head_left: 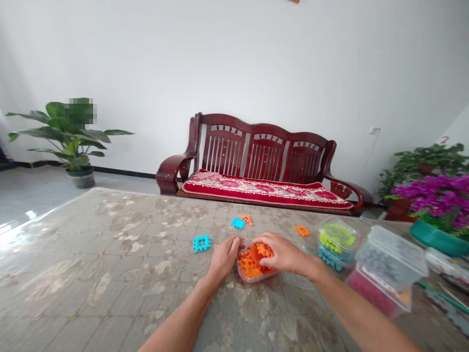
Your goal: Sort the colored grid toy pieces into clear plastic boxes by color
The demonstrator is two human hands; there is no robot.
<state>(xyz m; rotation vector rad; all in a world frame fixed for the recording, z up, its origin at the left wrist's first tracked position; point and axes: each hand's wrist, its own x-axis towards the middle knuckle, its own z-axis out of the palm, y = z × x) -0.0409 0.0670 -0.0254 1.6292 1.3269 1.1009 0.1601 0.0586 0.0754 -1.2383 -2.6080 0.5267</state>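
A clear plastic box (256,280) of orange interlocking building pieces (247,265) stands on the table in front of me. My left hand (224,256) is closed on the box's left rim. Over the right part of the box, my right hand (282,252) has its thumb and fingers round an orange building piece (264,250). Left of the box lies a blue square piece (201,243). Beyond it, another blue piece (238,223) touches or overlaps an orange triangular piece (248,220). An orange square piece (303,231) lies to the right.
At the right stand a clear box of green and blue pieces (337,242) and stacked boxes of grey and red ones (390,259). A transparent lid (298,281) lies by my right forearm. Purple flowers (436,200) in a teal pot are farther right; a wooden bench (264,156) is behind the table.
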